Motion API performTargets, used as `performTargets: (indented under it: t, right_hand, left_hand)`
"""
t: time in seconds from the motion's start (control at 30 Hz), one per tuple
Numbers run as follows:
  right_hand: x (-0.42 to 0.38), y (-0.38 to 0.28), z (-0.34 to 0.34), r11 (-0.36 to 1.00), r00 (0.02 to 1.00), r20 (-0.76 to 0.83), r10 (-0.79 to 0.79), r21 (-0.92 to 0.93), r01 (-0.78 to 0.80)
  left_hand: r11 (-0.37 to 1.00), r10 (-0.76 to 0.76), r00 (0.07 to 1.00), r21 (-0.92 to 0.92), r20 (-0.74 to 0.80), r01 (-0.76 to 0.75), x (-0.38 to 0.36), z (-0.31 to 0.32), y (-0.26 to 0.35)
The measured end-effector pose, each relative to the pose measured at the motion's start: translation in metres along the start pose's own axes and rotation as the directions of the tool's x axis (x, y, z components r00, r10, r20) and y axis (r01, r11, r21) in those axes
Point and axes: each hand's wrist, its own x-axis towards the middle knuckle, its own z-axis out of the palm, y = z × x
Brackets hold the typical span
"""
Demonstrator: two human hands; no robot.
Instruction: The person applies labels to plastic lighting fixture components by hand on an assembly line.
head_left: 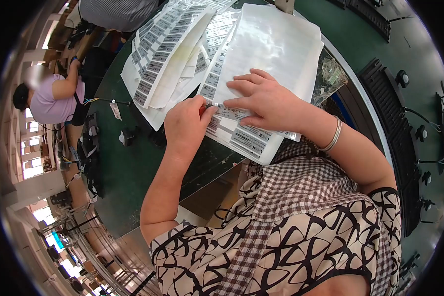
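My left hand [183, 122] is closed in a pinch at the left end of a silver label strip [232, 113]. A small dark and reddish bit shows between its thumb and forefinger, too little to name. Fingers spread, my right hand [269, 102] lies flat over the strip and a glossy white backing sheet [276, 42]. Below both hands is a sheet of printed labels [249, 142] with dark bars and lettering. More label sheets [170, 47] are piled loosely to the left of the white sheet.
The sheets rest on a dark green table [128, 187]. A clear plastic piece [332, 71] sits at its right edge. Black housings with cables [392, 103] line a surface on the right. At the left, a person in a lilac shirt [52, 101] sits near a tagged cable [115, 110].
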Motion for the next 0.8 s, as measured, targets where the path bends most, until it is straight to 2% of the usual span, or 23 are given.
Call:
performTargets:
  t: [0.07,0.17,0.23,0.27,0.3,0.4,0.43,0.47,0.5,0.53,0.57,0.6,0.63,0.67,0.73,0.77,0.8]
  right_hand:
    - [0.002,0.004,0.0,1.0,1.0,-0.015,0.02,0.018,-0.019]
    - [0.01,0.01,-0.008,0.971,0.983,0.121,0.139,0.176,-0.159]
    - [0.013,0.019,-0.012,0.928,0.976,0.146,0.164,0.313,-0.203]
    - [0.014,0.022,-0.013,0.898,0.971,0.159,0.176,0.379,-0.225]
    - [0.014,0.022,-0.012,0.901,0.971,0.152,0.182,0.371,-0.227]
    - [0.013,0.023,-0.009,0.891,0.97,0.128,0.204,0.386,-0.238]
    - [0.012,0.026,-0.006,0.872,0.969,0.117,0.22,0.421,-0.249]
    - [0.008,0.029,-0.007,0.853,0.967,0.101,0.236,0.455,-0.256]
    - [0.002,0.031,-0.012,0.75,0.93,0.011,0.366,0.589,-0.302]
    - [-0.005,0.032,-0.017,0.628,0.864,-0.063,0.499,0.713,-0.311]
    - [-0.013,0.033,-0.025,0.498,0.773,-0.116,0.624,0.821,-0.28]
    - [-0.029,0.036,-0.037,0.369,0.631,-0.193,0.751,0.916,-0.159]
    - [-0.049,0.045,-0.044,0.386,0.495,-0.323,0.807,0.922,-0.028]
    - [-0.072,0.041,-0.057,0.289,0.329,-0.285,0.901,0.957,0.037]
    - [-0.126,0.033,-0.066,0.219,0.19,-0.24,0.952,0.967,0.127]
    - [-0.145,0.023,-0.064,0.199,0.155,-0.228,0.961,0.962,0.186]
    - [-0.161,0.014,-0.061,0.143,0.167,-0.182,0.969,0.965,0.22]
  left_hand:
    - [0.986,0.152,0.985,0.078,-0.081,-0.146,0.0,0.001,-0.002]
    - [0.931,0.365,0.928,0.039,-0.073,-0.363,-0.013,-0.013,0.021]
    - [0.836,0.522,0.852,-0.23,0.048,-0.499,-0.028,-0.042,0.05]
    - [0.696,0.621,0.782,-0.493,0.047,-0.523,-0.031,-0.057,0.06]
    - [0.502,0.708,0.706,-0.714,0.015,-0.488,-0.032,-0.069,0.067]
    - [-0.008,0.852,0.495,-0.949,-0.171,-0.314,-0.007,-0.082,0.069]
    - [-0.051,0.872,0.456,-0.961,-0.175,-0.272,0.006,-0.08,0.058]
    - [0.101,0.653,0.754,-0.979,-0.068,-0.176,-0.005,-0.081,0.062]
    - [0.208,0.341,0.939,-0.978,0.042,-0.031,-0.014,-0.083,0.067]
    - [0.465,0.162,0.978,-0.884,0.131,0.041,-0.005,-0.082,0.07]
    - [0.671,-0.038,0.987,-0.728,0.157,0.141,0.009,-0.081,0.075]
    - [0.757,-0.03,0.998,-0.651,0.047,0.053,0.021,-0.077,0.079]
    - [0.798,-0.022,0.999,-0.603,-0.027,0.001,0.031,-0.075,0.086]
    - [0.835,-0.009,0.995,-0.548,-0.099,-0.047,0.041,-0.073,0.092]
    - [0.898,0.08,0.964,-0.402,-0.253,-0.18,0.06,-0.071,0.107]
    - [0.894,0.13,0.952,-0.381,-0.279,-0.234,0.069,-0.071,0.119]
    - [0.888,0.178,0.937,-0.361,-0.3,-0.284,0.075,-0.072,0.134]
